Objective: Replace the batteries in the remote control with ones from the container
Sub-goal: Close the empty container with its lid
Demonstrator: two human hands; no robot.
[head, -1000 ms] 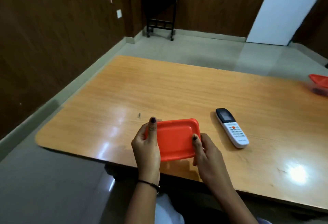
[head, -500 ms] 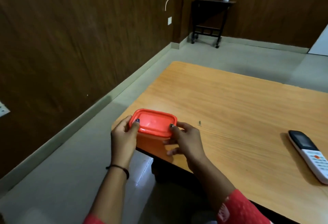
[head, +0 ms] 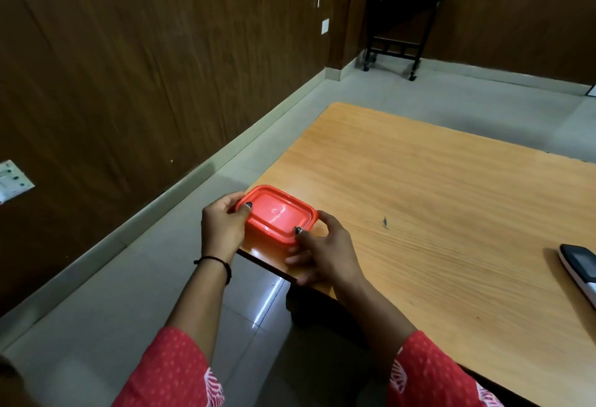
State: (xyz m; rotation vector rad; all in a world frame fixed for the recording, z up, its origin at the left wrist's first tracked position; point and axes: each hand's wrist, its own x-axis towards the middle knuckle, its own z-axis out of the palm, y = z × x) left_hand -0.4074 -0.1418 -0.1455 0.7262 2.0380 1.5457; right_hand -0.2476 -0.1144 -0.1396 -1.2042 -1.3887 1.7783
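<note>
A red plastic container [head: 278, 213] with its lid on rests at the near left corner of the wooden table [head: 435, 213]. My left hand [head: 222, 226] grips its left end, thumb on the lid. My right hand [head: 322, 248] holds its right end, thumb tip on the lid's rim. The remote control [head: 579, 268], white with a dark screen, lies face up at the right edge of the view, partly cut off. What the container holds is hidden.
A small dark speck [head: 384, 221] lies on the table right of the container. The table's left edge drops to a tiled floor beside a dark wood-panelled wall. A black side table [head: 403, 19] with a white pot stands in the far corner.
The container was tilted in both hands in front of me, near the remote. It now sits flat at the table's left corner, and the view has swung left.
</note>
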